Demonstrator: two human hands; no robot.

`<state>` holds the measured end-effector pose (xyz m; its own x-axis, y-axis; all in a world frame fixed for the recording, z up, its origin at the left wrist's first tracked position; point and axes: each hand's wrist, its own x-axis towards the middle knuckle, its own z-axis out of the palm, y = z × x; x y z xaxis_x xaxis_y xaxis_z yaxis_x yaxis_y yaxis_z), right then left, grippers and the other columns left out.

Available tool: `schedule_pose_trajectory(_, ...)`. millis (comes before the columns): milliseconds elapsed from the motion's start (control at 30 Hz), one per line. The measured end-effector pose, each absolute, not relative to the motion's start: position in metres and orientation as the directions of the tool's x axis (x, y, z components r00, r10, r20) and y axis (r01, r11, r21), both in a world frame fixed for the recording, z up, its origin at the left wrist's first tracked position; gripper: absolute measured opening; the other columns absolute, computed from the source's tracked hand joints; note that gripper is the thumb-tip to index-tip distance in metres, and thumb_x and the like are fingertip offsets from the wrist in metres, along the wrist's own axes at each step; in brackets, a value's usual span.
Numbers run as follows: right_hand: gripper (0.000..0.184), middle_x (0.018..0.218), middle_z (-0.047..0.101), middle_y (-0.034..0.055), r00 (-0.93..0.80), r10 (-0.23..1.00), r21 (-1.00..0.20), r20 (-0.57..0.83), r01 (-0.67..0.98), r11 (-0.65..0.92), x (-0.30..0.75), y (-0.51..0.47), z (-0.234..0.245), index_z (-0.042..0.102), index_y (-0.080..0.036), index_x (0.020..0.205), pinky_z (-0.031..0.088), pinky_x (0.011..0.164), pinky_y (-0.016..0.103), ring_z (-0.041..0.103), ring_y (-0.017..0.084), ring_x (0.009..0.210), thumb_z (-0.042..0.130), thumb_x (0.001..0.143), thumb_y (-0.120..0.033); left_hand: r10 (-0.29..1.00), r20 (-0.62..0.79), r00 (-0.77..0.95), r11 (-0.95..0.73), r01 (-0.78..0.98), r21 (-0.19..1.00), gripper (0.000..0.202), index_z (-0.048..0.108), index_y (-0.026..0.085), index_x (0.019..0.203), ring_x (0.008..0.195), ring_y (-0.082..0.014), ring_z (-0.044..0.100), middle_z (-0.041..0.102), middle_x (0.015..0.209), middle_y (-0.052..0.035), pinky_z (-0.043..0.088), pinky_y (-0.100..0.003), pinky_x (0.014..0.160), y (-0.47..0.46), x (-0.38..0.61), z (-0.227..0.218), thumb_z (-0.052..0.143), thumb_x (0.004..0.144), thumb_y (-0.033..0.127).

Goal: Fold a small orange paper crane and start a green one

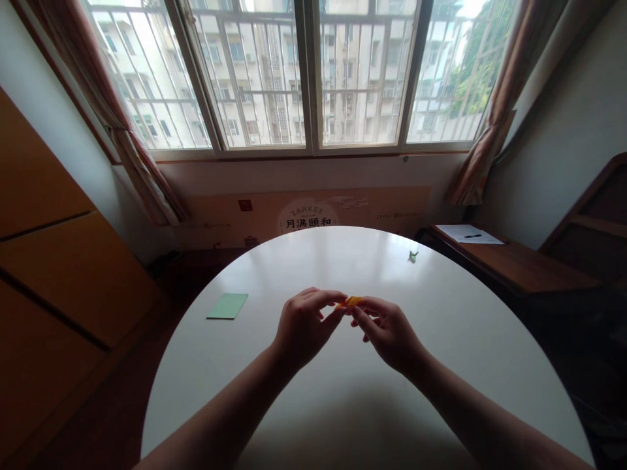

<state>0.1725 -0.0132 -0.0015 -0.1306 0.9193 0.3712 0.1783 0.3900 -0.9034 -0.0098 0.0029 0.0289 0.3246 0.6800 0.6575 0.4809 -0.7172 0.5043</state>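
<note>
Between my two hands, above the middle of the round white table [323,261], is a small folded piece of orange paper [351,301]. My left hand [309,323] pinches its left end between thumb and fingers. On the other end, the thumb and forefinger of my right hand [386,326] are closed, with the other fingers curled below. Fingertips hide part of the paper, so its exact folded shape is unclear. To the left lies a square pad of green paper [228,306], flat on the table.
A small green folded paper piece [413,256] sits toward the table's far right. Beyond the edge, a brown wooden surface [529,264] carries a white sheet [460,234] with a dark pen [473,236]. Wooden cabinets [53,287] stand at left; a barred window is ahead.
</note>
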Motion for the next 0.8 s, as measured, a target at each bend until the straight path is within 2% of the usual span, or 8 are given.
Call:
schedule_pose_trajectory(200,0.026,0.097,0.075,0.0104,-0.133,0.905,-0.865,0.404,0.267,0.425,0.1733,-0.0137,-0.0026,0.075,-0.019,0.102,0.054,0.051,0.027,0.070,0.023,0.078,0.058,0.096,-0.038,0.723,0.619,0.306,-0.683,0.448,0.576,0.019,0.076,0.017,0.101,0.075,-0.0188,0.070,0.076,0.088,-0.0086,0.057,-0.026,0.060,0.0070,-0.0085,0.0240,0.075,0.082,0.019)
schedule_pose_trajectory(333,0.024,0.093,0.074,0.0090,-0.141,0.894,-0.848,0.426,0.283,0.449,0.1737,-0.0114,-0.0059,0.075,-0.019,0.101,0.053,0.050,0.026,0.068,0.021,0.076,0.057,0.096,-0.034,0.728,0.612,0.310,-0.682,0.419,0.599,0.015,0.077,0.019,0.097,0.073,-0.0179,0.069,0.075,0.085,-0.0062,0.055,-0.024,0.055,0.0100,-0.0072,0.0213,0.075,0.081,0.018)
schedule_pose_trajectory(567,0.023,0.091,0.075,0.0077,-0.137,0.897,-0.876,0.420,0.197,0.440,0.1735,-0.0077,-0.0114,0.076,-0.020,0.104,0.052,0.049,0.023,0.070,0.020,0.075,0.058,0.095,-0.030,0.685,0.670,0.286,-0.720,0.408,0.562,0.014,0.079,0.021,0.095,0.079,-0.0181,0.070,0.075,0.092,-0.0060,0.056,-0.023,0.057,0.0103,-0.0050,0.0187,0.074,0.082,0.016)
schedule_pose_trajectory(800,0.026,0.087,0.074,0.0089,-0.131,0.906,-0.893,0.402,0.163,0.420,0.1714,-0.0083,-0.0091,0.076,-0.017,0.101,0.051,0.047,0.023,0.068,0.019,0.072,0.059,0.095,-0.036,0.696,0.654,0.296,-0.706,0.448,0.548,0.017,0.078,0.020,0.097,0.068,-0.0165,0.068,0.077,0.086,-0.0043,0.057,-0.026,0.058,0.0070,-0.0050,0.0193,0.074,0.082,0.014)
